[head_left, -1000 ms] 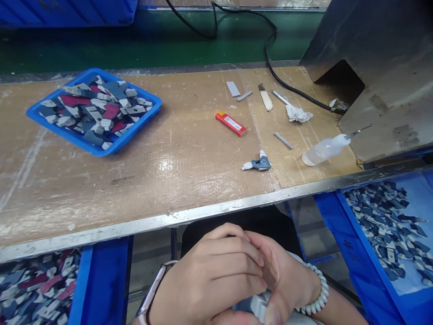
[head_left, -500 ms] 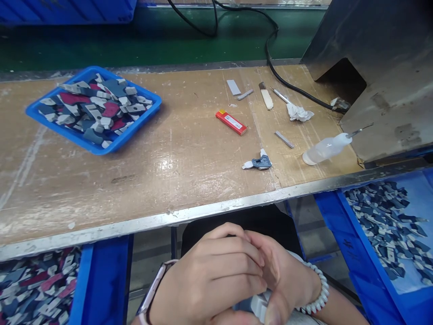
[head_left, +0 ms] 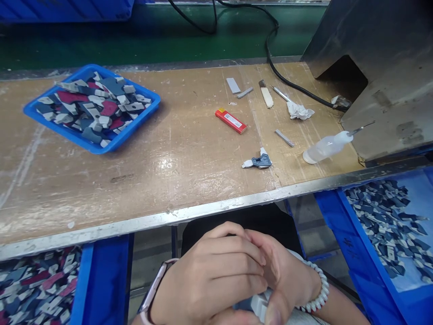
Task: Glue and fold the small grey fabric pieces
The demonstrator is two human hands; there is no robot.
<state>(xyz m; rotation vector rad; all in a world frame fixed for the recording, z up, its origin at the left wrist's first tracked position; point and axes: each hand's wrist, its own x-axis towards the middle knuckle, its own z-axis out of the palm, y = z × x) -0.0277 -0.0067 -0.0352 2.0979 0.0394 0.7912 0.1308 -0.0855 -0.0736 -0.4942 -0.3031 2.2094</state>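
Left hand (head_left: 209, 275): below the bench's near edge, over the lap, fingers curled over the right hand and clenched on a pale grey plastic part (head_left: 259, 304). A watch strap shows at the wrist.

Right hand (head_left: 287, 277): tucked under and against the left, thumb pressed on the same part; beaded white bracelet at the wrist.

Pale grey plastic part: only a small blocky corner shows between the two hands, at the bottom of the view; light grey, matt, with a squared edge. The rest is hidden by the fingers.

Bench (head_left: 189, 180), worn wooden top with a metal near edge:
- Blue tray (head_left: 37, 118), far left corner, heaped with grey, dark blue and maroon pieces.
- Red lighter (head_left: 231, 121), mid bench.
- Dark grey piece with a pale tab (head_left: 257, 161), near edge, right of centre.
- Squeeze bottle with a needle tip (head_left: 325, 147), lying on its side at the right edge.
- Crumpled white tissue (head_left: 299, 111), far right.
- Small flat metal strips and a blade, far edge, near the tissue.
- Black cable (head_left: 270, 58), running off the far edge.

Blue bin (head_left: 338, 225), below the bench at right, holding dark blue pieces.
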